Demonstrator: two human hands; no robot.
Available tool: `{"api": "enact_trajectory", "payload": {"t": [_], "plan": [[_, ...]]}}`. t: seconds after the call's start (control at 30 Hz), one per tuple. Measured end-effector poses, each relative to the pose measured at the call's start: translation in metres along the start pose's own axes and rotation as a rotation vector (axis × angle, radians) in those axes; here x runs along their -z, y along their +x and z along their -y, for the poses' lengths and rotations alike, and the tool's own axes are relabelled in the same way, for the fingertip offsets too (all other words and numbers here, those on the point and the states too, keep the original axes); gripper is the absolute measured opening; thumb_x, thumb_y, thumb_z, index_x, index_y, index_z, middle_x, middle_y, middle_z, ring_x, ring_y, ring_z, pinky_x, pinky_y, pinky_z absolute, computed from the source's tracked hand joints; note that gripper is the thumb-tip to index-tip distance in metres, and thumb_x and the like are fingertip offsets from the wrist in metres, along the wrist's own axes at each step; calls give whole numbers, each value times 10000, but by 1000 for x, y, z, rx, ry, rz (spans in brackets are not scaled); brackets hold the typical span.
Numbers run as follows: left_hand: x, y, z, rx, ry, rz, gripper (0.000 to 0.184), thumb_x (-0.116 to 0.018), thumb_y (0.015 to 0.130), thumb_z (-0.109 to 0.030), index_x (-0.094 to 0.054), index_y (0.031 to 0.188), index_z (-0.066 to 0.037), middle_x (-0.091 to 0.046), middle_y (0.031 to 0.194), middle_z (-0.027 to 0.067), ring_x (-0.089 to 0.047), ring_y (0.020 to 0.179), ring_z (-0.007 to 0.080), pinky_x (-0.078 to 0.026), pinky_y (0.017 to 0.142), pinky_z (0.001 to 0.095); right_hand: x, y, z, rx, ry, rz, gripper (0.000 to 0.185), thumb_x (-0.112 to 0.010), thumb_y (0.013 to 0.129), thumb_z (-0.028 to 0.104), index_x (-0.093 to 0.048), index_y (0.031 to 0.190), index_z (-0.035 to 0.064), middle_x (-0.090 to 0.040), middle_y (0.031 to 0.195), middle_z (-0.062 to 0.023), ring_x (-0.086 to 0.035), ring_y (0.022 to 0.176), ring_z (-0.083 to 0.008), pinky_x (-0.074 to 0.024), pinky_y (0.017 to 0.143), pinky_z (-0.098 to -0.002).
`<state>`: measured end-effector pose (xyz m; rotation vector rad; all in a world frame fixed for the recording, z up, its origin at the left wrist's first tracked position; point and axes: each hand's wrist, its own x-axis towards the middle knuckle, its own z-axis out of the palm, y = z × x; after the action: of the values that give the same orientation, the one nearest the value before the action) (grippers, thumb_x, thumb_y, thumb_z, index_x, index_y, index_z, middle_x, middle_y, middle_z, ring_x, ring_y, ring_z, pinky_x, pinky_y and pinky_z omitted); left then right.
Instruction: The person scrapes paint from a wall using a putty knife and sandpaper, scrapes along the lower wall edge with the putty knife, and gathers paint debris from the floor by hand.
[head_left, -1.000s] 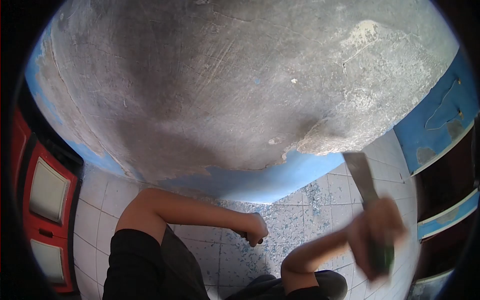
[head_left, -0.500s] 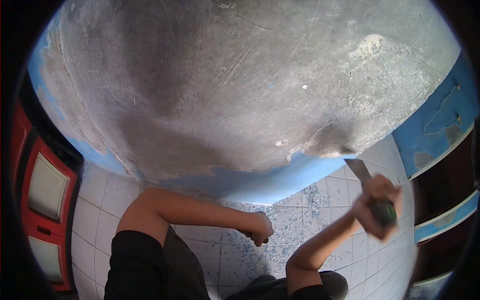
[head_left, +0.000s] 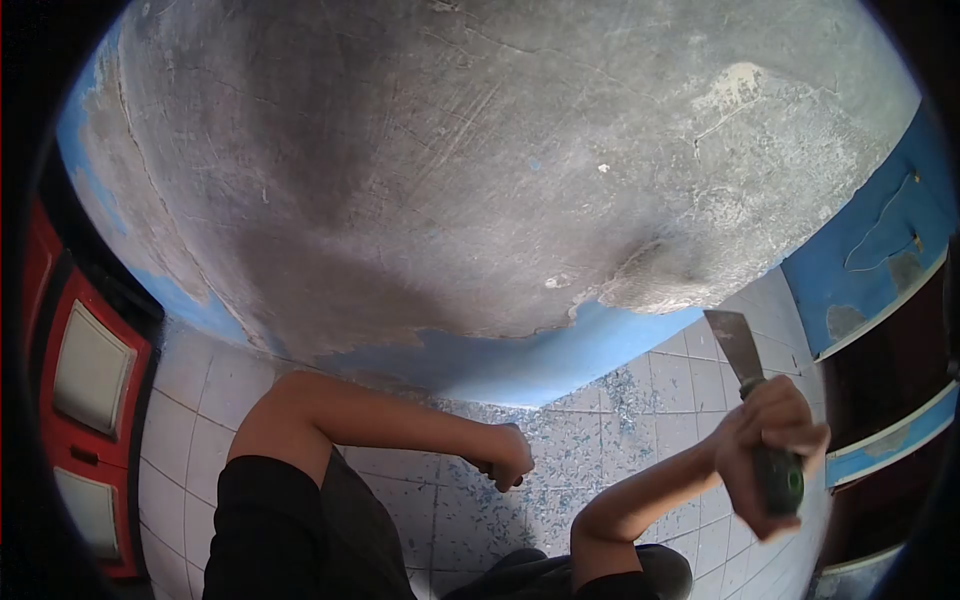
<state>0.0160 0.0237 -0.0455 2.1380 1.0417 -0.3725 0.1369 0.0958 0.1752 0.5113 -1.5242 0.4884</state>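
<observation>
Scraper [head_left: 735, 342] is gripped in closed right hand [head_left: 768, 424], lower right; left hand [head_left: 508, 455] is curled shut, lower centre, contents indiscernible.

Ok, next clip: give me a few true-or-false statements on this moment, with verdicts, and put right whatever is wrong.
1. The right hand grips a scraper. True.
2. Most of the wall in front is bare grey. True.
3. Both hands are spread flat on that wall. False: the left hand is curled closed, and the right hand is wrapped around the scraper's handle.
4. Flakes lie scattered over the tiled floor. True.
5. No paint is left on the wall's lower part. False: blue paint remains there.
6. Nothing red shows in the view. False: a red unit stands at the left edge.
</observation>
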Motion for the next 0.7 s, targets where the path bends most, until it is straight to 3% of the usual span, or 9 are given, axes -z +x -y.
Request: {"api": "enact_trajectory", "payload": {"t": [0.03,0.07,0.13,0.27,0.37,0.4,0.5,0.63,0.7], "plan": [[0,2,2,-9,-2,17,235,-560,634,-247,-631,791,-88,-602,687,92,-572,663,251,-433,570,377,-5,7,6,17,-6,82,704,-286,700,695,-395,634,2,-386,490,-57,-331,364,-132,-260,354,-255],[1,4,2,-10,0,18,235,-560,634,-247,-631,791,-88,-602,687,92,-572,663,251,-433,570,377,11,-17,-18,32,-308,-195,700,-273,714,679,-409,646,-5,-373,469,-57,-334,358,-135,-265,346,-250],[8,-3,-5,3,13,15,252,-563,636,-253,-633,810,-86,-609,735,96,-575,699,251,-437,591,378,15,-18,-41,-219,-43,-30,725,-216,747,648,-448,696,-37,-357,441,-62,-363,363,-149,-268,318,-250],[11,-3,2,-17,32,-29,267,-567,638,-265,-634,819,-81,-613,762,99,-576,716,257,-440,606,379,18,-18,-18,-13,-257,-330,749,-232,732,671,-458,720,-43,-353,452,-58,-355,384,-136,-243,327,-238],[2,0,1,-1,-6,-1,267,-572,640,-271,-632,811,-75,-610,757,104,-574,721,265,-440,608,383,2,10,15,90,12,63,744,-257,706,714,-467,728,0,-327,452,-41,-352,384,-125,-260,373,-220],[0,2,2,3,25,14,268,-574,639,-272,-632,812,-75,-609,751,104,-574,720,265,-441,605,381,18,-8,-7,116,-228,-105,707,-266,725,683,-453,701,2,-326,443,-42,-344,372,-121,-245,361,-217],[8,-3,-5,19,59,32,276,-579,634,-276,-632,816,-77,-610,747,102,-575,722,261,-445,605,377,22,-37,-65,-466,-361,-136,636,-261,770,605,-409,627,3,-329,424,-48,-296,330,-110,-195,323,-219],[6,-4,-1,-12,22,-32,288,-581,628,-281,-630,820,-72,-613,747,100,-578,725,255,-451,608,372,23,-21,-30,-226,-100,-315,672,-256,743,648,-387,595,5,-322,413,-52,-267,323,-97,-186,310,-226],[8,-7,-2,-2,9,1,290,-581,628,-282,-628,818,-68,-613,754,104,-578,730,261,-451,611,374,19,0,-3,-58,-8,-74,712,-238,705,711,-388,600,22,-300,402,-23,-291,330,-95,-213,315,-215]]}}
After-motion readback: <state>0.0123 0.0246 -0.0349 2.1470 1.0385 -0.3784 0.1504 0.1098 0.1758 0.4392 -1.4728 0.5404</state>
